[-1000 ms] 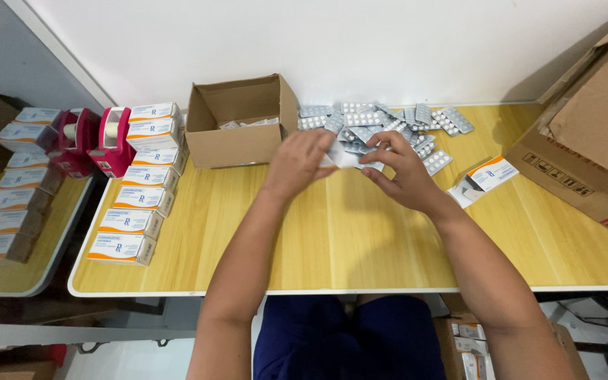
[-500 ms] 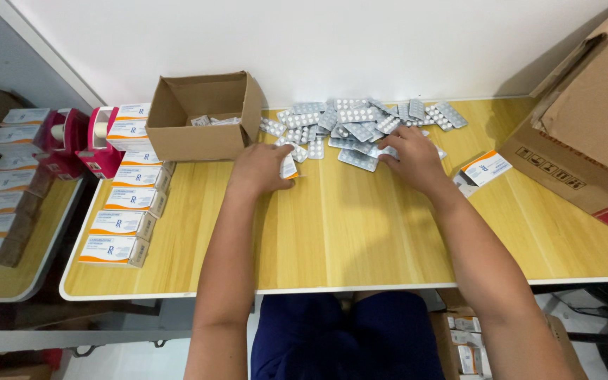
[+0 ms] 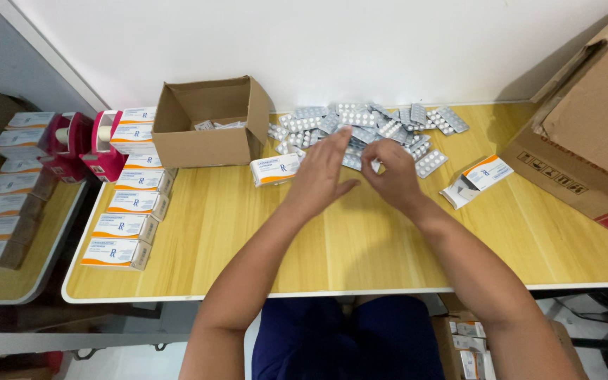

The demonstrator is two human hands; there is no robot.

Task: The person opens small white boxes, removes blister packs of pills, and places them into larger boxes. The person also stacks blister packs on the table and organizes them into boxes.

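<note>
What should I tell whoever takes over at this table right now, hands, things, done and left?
Left hand: open, fingers spread at the near edge of the blister strip pile.
Right hand: fingers curled on strips there; whether it pinches one is hidden.
One white and orange carton lies by the left hand, another, opened, to the right.
Done: a column of closed cartons along the table's left side.
Left: the loose strips; a few lie in the small brown box.

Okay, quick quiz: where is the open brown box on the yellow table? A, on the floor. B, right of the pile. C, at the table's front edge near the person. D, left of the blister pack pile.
D: the open box stands left of the blister pack pile, at the table's back by the wall.
</note>
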